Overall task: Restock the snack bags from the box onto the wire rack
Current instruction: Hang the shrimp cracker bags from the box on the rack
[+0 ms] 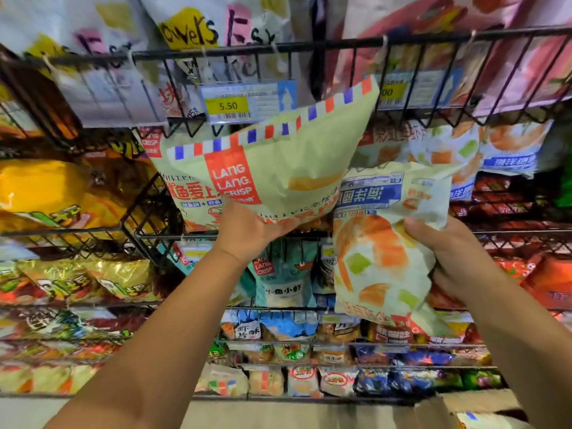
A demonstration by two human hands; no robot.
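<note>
Left hand [247, 235] pinches yellow crisp bag [278, 162] by its lower edge, held up at a basket's front edge on the wire rack [247, 46]. Right hand [448, 252], fingers curled, clutches white snack bag [377, 264] just beside. Risk: the edge-only grip could let the puffy bag tip, catch the front wires and drop.

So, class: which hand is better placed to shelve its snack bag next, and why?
Left, probably. The left hand holds the pale yellow bag with a red-and-blue striped edge upright, raised before the black wire rack. The right hand grips its white bag with orange and green cubes lower, upside down.
</note>
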